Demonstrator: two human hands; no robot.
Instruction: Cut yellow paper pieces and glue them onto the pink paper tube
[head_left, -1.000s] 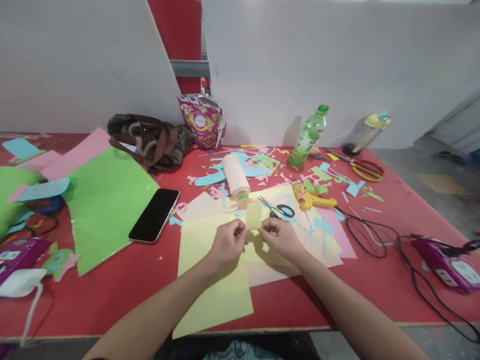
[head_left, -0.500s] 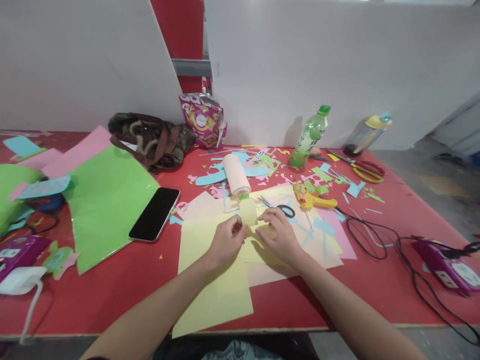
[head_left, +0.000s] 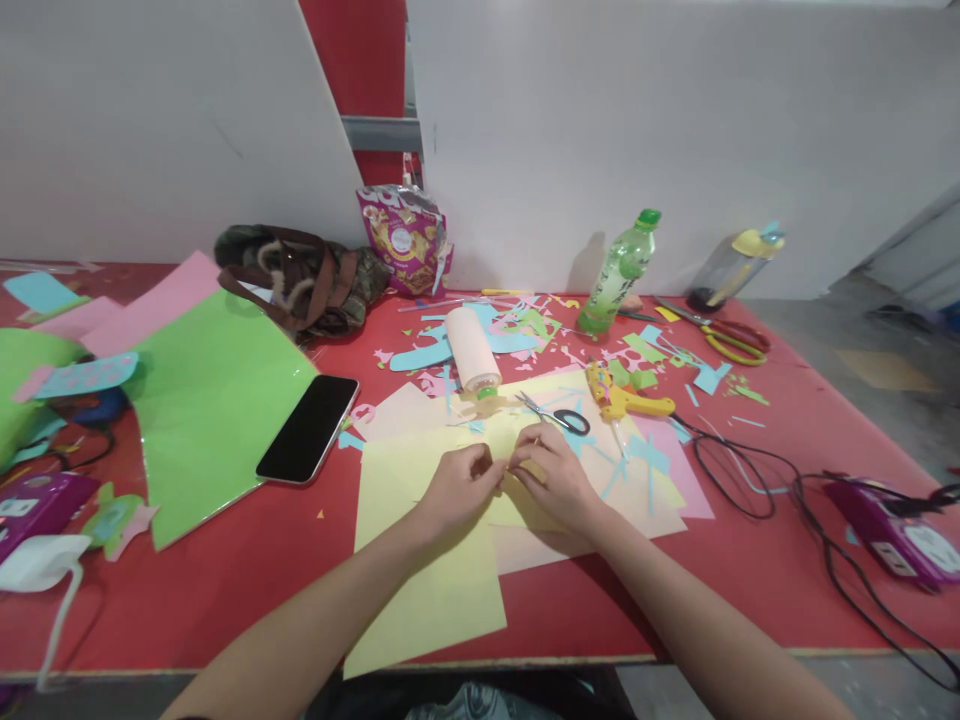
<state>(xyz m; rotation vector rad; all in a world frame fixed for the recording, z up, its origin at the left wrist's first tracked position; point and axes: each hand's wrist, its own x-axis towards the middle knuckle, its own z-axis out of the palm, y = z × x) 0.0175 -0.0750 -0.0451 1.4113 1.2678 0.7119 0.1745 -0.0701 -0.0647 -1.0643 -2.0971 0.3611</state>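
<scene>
The fingertips of the left hand [head_left: 456, 492] and right hand [head_left: 555, 478] are drawn nearly together, pinching the near edge of a small pale-yellow paper piece [head_left: 502, 436]; it blends into the sheet below, so the exact grip is hard to make out. Half a second ago the right fingers were loosely spread; now both hands work the same edge. Beyond lies a pale-pink paper-wrapped cylinder [head_left: 469, 345] with a green cap. Farther back stand a green-capped plastic bottle [head_left: 619, 275], a clear yellow-lidded cup [head_left: 731, 278], dark at its base, and a purple foil snack bag [head_left: 401, 240], contents hidden.
</scene>
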